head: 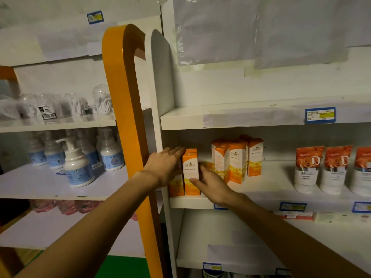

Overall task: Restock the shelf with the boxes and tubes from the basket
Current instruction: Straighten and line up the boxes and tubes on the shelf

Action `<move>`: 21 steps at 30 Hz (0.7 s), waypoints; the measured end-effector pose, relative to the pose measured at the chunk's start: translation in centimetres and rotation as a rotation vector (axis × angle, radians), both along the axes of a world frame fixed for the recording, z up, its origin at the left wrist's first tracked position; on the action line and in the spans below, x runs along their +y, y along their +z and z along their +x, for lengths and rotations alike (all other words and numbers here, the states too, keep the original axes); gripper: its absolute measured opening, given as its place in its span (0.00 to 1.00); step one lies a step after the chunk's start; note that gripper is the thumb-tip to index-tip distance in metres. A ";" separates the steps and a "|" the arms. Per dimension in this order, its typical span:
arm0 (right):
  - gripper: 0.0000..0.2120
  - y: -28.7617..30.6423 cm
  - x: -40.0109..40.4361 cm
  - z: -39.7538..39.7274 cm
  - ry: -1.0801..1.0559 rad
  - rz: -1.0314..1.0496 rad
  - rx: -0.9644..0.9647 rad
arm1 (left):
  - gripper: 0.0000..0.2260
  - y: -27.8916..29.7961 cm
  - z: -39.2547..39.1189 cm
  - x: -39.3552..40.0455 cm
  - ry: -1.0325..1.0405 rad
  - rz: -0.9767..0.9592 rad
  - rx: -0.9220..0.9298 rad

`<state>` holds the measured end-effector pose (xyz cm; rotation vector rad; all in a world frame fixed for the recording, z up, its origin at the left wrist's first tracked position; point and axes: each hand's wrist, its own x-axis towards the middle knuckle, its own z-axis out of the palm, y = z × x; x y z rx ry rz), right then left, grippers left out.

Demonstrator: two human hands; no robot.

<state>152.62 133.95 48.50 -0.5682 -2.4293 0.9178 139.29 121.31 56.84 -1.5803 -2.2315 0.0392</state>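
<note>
Orange-and-white boxes stand on the middle shelf [261, 197] of the white unit. At its left end an upright orange box [191, 173] stands between my hands. My left hand [165, 167] lies flat against the box's left side, fingers stretched toward the back. My right hand [210, 181] presses on its right side, thumb across the front. A second orange box [176, 186] stands partly hidden behind my left hand. A cluster of the same boxes [237, 157] stands further right. Orange-capped white tubes [307, 169] stand at the right. The basket is out of view.
An orange upright panel [128, 117] and a white side wall [158, 93] divide the two shelf units. White pump bottles [77, 163] fill the left unit's shelf, with clear packets [50, 107] above. Blue price tags [320, 115] mark shelf edges. Small red boxes [295, 215] lie on the shelf below.
</note>
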 end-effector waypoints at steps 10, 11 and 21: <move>0.37 -0.1 -1.1 -1.8 -0.160 0.213 -0.194 | 0.37 1.0 1.4 -0.2 0.027 -0.019 -0.106; 0.37 -0.1 -1.1 -1.8 -0.156 0.196 -0.198 | 0.36 1.0 1.6 -0.1 0.032 -0.027 -0.112; 0.35 5.4 0.0 2.9 -0.071 0.050 0.081 | 0.34 0.3 1.7 0.1 0.053 -0.006 -0.158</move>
